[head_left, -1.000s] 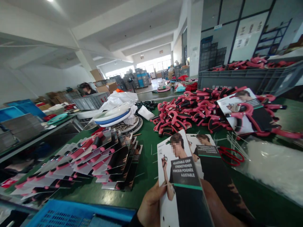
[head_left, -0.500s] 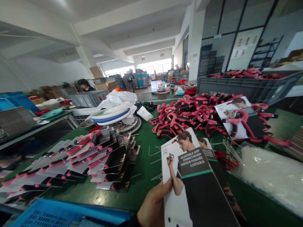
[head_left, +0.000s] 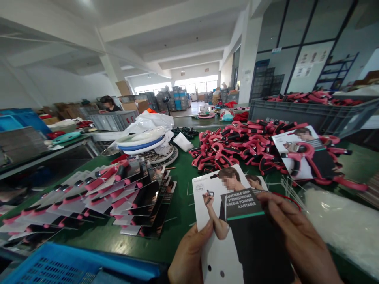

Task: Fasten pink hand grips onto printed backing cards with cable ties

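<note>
My left hand (head_left: 189,254) grips the left edge of a printed packaging card (head_left: 251,240), its thumb on the front. The card stands tilted towards me and reads "Adjustable grip strengthener"; small holes show near its bottom. At its upper right edge, my right hand (head_left: 299,232) has closed its thumb and fingers on the card. Just behind it another card (head_left: 256,181) of the same print is partly hidden. Beyond lies a heap of pink and black hand grips (head_left: 227,146). One grip (head_left: 304,156) rests on a further card (head_left: 286,144) to the right.
Carded grips (head_left: 139,197) lie in overlapping rows on the left of the green table (head_left: 177,244). A blue basket (head_left: 118,264) is at the front. Zip ties (head_left: 288,189) and a plastic bag (head_left: 340,228) lie right. A grey crate (head_left: 296,112) of grips stands behind.
My right hand has come into view from the right and taken hold of the card's right edge. The card has shifted slightly left in my left hand.
</note>
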`<state>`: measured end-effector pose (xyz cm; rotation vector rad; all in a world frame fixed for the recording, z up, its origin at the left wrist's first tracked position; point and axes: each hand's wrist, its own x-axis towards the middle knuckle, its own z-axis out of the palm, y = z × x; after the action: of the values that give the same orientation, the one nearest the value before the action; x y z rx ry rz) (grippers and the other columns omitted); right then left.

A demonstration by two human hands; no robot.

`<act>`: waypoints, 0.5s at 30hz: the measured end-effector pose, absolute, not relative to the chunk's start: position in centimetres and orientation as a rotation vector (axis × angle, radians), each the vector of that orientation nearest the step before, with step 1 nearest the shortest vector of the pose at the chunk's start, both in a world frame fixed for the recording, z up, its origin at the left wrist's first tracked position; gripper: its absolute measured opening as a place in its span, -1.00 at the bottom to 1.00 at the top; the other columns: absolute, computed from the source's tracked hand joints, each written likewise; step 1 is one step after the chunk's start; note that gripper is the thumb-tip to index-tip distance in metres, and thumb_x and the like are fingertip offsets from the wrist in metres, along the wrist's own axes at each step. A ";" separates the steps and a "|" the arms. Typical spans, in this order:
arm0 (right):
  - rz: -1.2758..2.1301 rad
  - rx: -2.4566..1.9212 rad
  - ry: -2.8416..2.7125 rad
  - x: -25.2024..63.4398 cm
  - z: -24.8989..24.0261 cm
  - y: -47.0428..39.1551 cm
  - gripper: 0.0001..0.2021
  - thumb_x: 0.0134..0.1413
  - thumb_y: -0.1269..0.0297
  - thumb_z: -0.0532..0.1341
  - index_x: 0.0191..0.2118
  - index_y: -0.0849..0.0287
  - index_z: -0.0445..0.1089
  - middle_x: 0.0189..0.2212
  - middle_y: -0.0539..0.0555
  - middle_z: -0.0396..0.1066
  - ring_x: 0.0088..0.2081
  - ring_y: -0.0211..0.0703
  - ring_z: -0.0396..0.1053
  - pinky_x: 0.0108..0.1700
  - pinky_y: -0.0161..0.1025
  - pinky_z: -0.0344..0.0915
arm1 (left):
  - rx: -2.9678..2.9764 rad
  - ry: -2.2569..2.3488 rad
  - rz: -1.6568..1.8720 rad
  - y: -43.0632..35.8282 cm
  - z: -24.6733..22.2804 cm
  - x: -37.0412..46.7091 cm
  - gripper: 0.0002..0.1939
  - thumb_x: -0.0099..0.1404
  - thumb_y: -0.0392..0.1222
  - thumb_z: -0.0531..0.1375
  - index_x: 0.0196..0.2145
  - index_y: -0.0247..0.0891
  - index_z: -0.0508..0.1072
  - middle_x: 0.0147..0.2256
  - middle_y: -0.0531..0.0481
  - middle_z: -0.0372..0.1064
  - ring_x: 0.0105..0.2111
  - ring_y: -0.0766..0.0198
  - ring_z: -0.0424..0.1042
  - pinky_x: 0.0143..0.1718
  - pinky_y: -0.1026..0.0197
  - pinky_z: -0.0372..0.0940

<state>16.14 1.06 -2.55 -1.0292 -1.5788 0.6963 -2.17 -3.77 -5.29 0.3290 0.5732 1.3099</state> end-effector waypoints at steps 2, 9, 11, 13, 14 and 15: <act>0.493 -0.978 -1.769 16.6 -1.3 0.9 -0.82 0.20 0.21 0.07 -0.15 0.02 0.37 -0.17 0.07 0.39 -0.16 -0.12 0.40 -0.25 -0.26 0.39 | 0.302 0.581 1.335 -3.6 -5.3 -1.8 -0.80 0.10 -0.18 0.28 -0.37 -0.40 0.46 -0.47 -0.12 0.43 -0.49 0.22 0.40 -0.35 0.19 0.24; -0.141 -0.847 -2.461 14.6 0.2 -0.3 -0.77 0.07 0.41 0.05 -0.24 0.09 0.43 -0.37 0.10 0.41 -0.42 -0.09 0.39 -0.47 -0.18 0.36 | 0.327 0.539 1.405 -3.4 -4.8 -1.1 -0.86 0.11 -0.22 0.28 -0.46 -0.37 0.44 -0.52 -0.03 0.40 -0.52 0.30 0.36 -0.39 0.23 0.21; -0.157 -0.907 -2.473 14.1 -0.5 0.0 -0.76 0.09 0.41 0.03 -0.23 0.11 0.42 -0.35 0.12 0.40 -0.40 -0.07 0.39 -0.45 -0.16 0.37 | 0.318 0.573 1.423 -3.4 -4.6 -1.1 -0.84 0.06 -0.21 0.32 -0.45 -0.35 0.45 -0.51 -0.04 0.42 -0.51 0.29 0.37 -0.37 0.21 0.22; -0.143 -0.932 -2.468 13.8 -1.2 0.3 -0.77 0.12 0.40 0.02 -0.23 0.11 0.41 -0.34 0.12 0.40 -0.37 -0.07 0.39 -0.41 -0.15 0.37 | 0.316 0.609 1.436 -3.3 -4.6 -1.1 -0.79 0.01 -0.20 0.36 -0.43 -0.35 0.46 -0.49 -0.05 0.44 -0.49 0.26 0.38 -0.35 0.20 0.22; -0.129 -0.938 -2.461 13.7 -1.5 0.5 -0.77 0.13 0.40 0.01 -0.23 0.12 0.40 -0.33 0.12 0.41 -0.34 -0.07 0.40 -0.38 -0.15 0.37 | 0.320 0.621 1.438 -3.2 -4.6 -1.1 -0.78 -0.01 -0.20 0.37 -0.42 -0.35 0.46 -0.48 -0.05 0.45 -0.49 0.25 0.39 -0.35 0.19 0.23; -0.106 -0.942 -2.455 13.7 -1.7 0.7 -0.78 0.13 0.40 0.01 -0.23 0.13 0.39 -0.33 0.12 0.41 -0.33 -0.07 0.40 -0.37 -0.16 0.36 | 0.327 0.630 1.439 -3.1 -4.6 -1.2 -0.77 -0.01 -0.19 0.37 -0.42 -0.36 0.46 -0.47 -0.06 0.45 -0.48 0.25 0.39 -0.35 0.20 0.23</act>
<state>13.68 0.65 -1.70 -0.9421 -2.4550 -0.1061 -1.18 -3.12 -4.58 0.3267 0.6301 1.4391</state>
